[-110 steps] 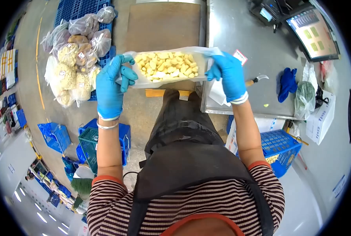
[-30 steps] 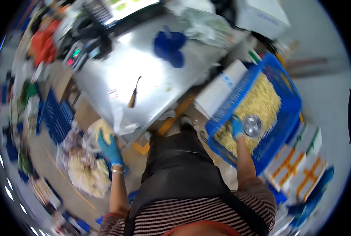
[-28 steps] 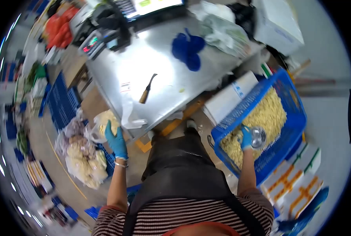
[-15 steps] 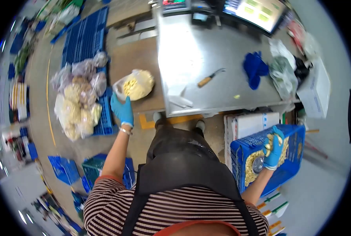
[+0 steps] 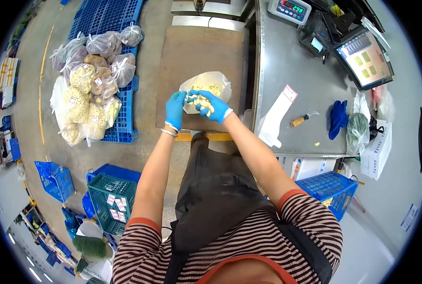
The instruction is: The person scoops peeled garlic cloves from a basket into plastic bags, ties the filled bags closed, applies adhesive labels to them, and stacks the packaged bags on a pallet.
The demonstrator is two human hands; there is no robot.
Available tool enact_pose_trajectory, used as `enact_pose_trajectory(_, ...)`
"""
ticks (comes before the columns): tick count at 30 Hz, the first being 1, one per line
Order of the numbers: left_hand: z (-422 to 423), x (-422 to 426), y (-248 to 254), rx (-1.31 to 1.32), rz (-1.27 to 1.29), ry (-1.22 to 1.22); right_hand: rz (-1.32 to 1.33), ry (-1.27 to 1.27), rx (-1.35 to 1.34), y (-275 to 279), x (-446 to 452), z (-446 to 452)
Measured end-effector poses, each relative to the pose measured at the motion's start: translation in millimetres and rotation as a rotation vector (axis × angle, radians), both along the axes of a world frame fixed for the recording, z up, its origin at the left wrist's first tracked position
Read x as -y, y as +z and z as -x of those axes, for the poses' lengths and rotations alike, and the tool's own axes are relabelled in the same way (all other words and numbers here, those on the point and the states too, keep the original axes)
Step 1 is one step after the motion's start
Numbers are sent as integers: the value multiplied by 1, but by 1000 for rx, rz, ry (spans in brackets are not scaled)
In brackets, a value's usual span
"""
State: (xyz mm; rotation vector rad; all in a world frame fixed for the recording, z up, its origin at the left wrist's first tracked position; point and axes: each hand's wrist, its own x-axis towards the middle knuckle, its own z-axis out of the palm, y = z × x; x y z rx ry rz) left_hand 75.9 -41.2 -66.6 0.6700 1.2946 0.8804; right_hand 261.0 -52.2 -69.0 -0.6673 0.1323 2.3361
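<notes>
A translucent plastic bag (image 5: 224,84) lies open on the brown platform (image 5: 192,52), with pale pieces that look like peeled garlic cloves (image 5: 214,89) inside. At the bag's near left edge, my left hand (image 5: 174,111), in a blue glove, has its fingers closed on the rim. Cupped over the bag's near side, my gloved right hand (image 5: 216,108) is closed around a handful of the same cloves. Some of them show between its fingers, and part of the bag's mouth is hidden by both hands.
Filled, tied bags (image 5: 81,102) sit on a blue pallet (image 5: 118,128) at left. The steel table (image 5: 286,61) at right bears a scale display (image 5: 290,9), a monitor (image 5: 364,59), a hooked knife (image 5: 303,119) and white bags (image 5: 278,118). A blue crate (image 5: 331,184) stands below it.
My right hand has come from the blue crate at right to the plastic bag, carrying the cloves. My left hand stays by the bag. The view has turned left.
</notes>
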Motion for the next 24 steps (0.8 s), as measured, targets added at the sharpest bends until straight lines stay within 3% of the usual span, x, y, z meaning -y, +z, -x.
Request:
enact_pose_trajectory(3, 7, 7, -1, 57, 23, 35, 356, -189, 175, -47, -19, 19)
enact_pose_trajectory(4, 10, 9, -2, 58, 31, 24, 332, -213, 76, -50, -18, 13)
enact_pose_trajectory(7, 10, 15, 7, 68, 54, 30, -853, 374, 1340, -94, -4, 4)
enact_pose_trajectory(10, 11, 16, 6, -31, 5, -12, 609, -281, 80, -125, -8, -10)
enact_pose_trajectory(11, 10, 17, 7, -74, -25, -37, 484, -229, 144, -129, -4, -13)
enact_pose_trajectory(13, 2, 18, 26, -141, -28, 1, 473, -227, 62, -93, -5, -16)
enact_pose_trajectory(15, 8, 24, 9, -216, -77, 24, 505, -246, 83, -96, -3, -13)
enact_pose_trajectory(17, 11, 28, 26, -238, -136, 4, 425, -212, 92, -78, 1, -11)
enact_pose_trajectory(21, 22, 38, 37, -343, -144, -14, 295, -102, 198, -5, 20, -6)
enact_pose_trajectory(24, 23, 45, 48, -384, -178, -26, 301, -57, 153, 18, 50, -13)
